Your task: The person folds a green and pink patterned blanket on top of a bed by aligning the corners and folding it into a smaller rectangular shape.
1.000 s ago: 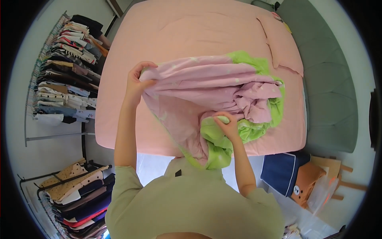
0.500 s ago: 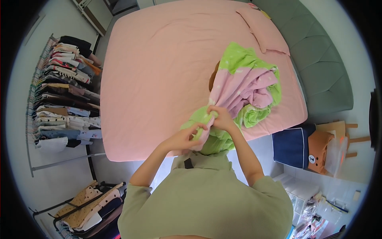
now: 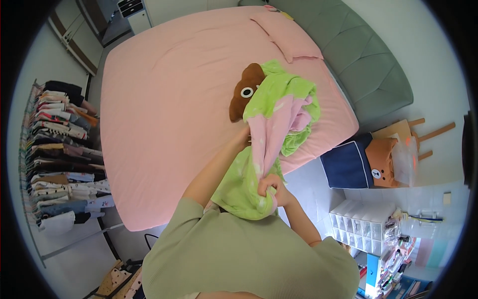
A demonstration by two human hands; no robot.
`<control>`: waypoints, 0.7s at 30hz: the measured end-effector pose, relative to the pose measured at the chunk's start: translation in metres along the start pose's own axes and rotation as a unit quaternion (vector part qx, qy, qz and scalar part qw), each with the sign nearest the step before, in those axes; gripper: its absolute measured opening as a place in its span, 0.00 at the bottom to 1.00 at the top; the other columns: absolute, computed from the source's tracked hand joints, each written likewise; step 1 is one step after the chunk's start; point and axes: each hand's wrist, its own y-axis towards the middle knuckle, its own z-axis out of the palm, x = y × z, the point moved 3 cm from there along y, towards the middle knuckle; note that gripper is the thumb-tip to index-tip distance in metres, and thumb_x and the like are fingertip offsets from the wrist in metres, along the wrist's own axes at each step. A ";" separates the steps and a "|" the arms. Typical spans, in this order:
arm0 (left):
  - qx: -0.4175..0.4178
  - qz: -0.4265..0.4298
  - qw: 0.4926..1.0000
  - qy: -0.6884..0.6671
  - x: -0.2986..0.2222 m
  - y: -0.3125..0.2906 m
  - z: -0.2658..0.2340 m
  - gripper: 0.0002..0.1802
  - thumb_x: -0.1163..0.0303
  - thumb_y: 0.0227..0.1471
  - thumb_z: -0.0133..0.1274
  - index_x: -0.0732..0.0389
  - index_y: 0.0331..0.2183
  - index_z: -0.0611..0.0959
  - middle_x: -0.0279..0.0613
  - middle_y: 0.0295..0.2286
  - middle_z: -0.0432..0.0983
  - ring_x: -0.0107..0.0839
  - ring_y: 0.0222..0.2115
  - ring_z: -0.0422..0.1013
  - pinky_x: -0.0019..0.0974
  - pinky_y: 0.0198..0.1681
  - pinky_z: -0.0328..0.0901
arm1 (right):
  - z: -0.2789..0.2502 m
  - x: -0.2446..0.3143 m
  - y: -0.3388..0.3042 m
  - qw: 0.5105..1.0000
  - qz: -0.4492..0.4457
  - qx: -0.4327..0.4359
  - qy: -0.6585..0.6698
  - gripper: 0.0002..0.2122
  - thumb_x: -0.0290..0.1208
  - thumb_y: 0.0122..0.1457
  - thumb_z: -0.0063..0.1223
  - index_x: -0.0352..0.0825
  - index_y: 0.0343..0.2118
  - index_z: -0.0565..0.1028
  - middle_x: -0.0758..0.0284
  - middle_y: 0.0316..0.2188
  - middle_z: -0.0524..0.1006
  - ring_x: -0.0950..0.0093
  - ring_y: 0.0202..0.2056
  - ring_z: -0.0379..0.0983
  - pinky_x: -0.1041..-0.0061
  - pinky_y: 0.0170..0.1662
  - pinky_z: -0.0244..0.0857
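Note:
A bunched fleece blanket [image 3: 286, 99], lime green on one face and pink on the other, stretches from the bed's right side down to my waist. My right hand [image 3: 274, 189] is closed around a gathered edge of it, close to my body. My left hand [image 3: 244, 137] reaches farther out, against the left side of the pink stretch. Cloth covers most of its fingers, so their grip does not show. Just beyond it lies a brown plush cushion [image 3: 244, 94] with a round white eye, partly under the blanket.
The bed [image 3: 164, 114] has a pink sheet, a pink pillow [image 3: 291, 35] and a grey-green padded headboard [image 3: 368, 60]. A clothes rack [image 3: 64, 154] stands left. To the right are a navy box [image 3: 348, 162], a brown bear-faced bag [image 3: 382, 162] and white drawers [image 3: 361, 222].
My left hand has left the gathered edge and reached forward along the blanket. My right hand has drawn its part closer to my body. More of the brown cushion shows, and the view has shifted.

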 end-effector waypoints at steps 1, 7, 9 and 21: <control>-0.049 -0.024 0.998 0.015 0.001 0.009 -0.004 0.30 0.49 0.50 0.42 0.61 0.48 0.68 0.43 0.46 0.67 0.36 0.45 0.65 0.41 0.50 0.59 | 0.001 0.003 -0.002 1.000 0.007 0.018 0.019 0.10 0.28 0.38 0.56 0.35 0.14 0.64 0.74 0.14 0.65 0.83 0.19 0.58 0.85 0.25 0.54; -0.020 -0.009 0.980 -0.195 -0.027 0.030 0.005 0.30 0.48 0.48 0.45 0.60 0.46 0.71 0.43 0.42 0.70 0.37 0.41 0.68 0.41 0.46 0.63 | 0.000 0.015 -0.001 0.990 0.041 0.127 0.053 0.10 0.27 0.38 0.57 0.34 0.15 0.65 0.73 0.15 0.66 0.82 0.20 0.59 0.83 0.26 0.55; -0.027 -0.087 0.975 -0.205 -0.043 0.024 -0.001 0.32 0.44 0.44 0.48 0.58 0.44 0.72 0.37 0.39 0.72 0.33 0.38 0.69 0.39 0.42 0.65 | 0.000 0.015 0.001 0.988 0.042 0.143 0.049 0.10 0.27 0.39 0.58 0.34 0.16 0.66 0.73 0.16 0.66 0.82 0.21 0.59 0.83 0.27 0.55; -0.335 0.354 0.790 0.372 -0.095 -0.009 0.025 0.19 0.63 0.50 0.44 0.63 0.42 0.73 0.43 0.37 0.72 0.34 0.40 0.68 0.34 0.42 0.64 | -0.025 0.012 0.005 0.998 0.047 0.031 0.007 0.13 0.25 0.40 0.55 0.34 0.33 0.71 0.71 0.33 0.71 0.81 0.37 0.66 0.79 0.41 0.60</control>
